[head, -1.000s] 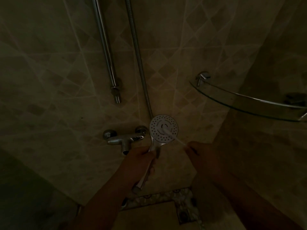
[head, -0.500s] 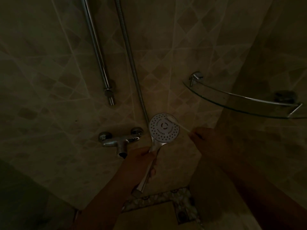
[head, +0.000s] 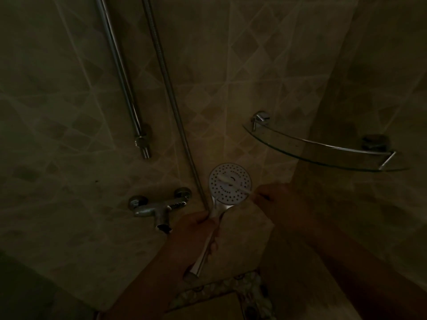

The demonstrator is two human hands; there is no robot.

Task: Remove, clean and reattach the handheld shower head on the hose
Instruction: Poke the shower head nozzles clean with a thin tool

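The toothbrush (head: 227, 181) now lies right across the face of the shower head (head: 230, 184), where a moment ago it worked the upper rim: cleaning is mid-stroke. Left hand (head: 196, 232) is wrapped round the handle, right hand (head: 280, 202) pinches the brush. Hose (head: 166, 75) hangs just beside, apparently detached. Dim tiled corner, mixer tap (head: 157, 207), glass shelf (head: 323, 151).

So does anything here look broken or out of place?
Nothing looks broken. The shower head is off its hose, held in the left hand, while the right hand works a toothbrush across it.
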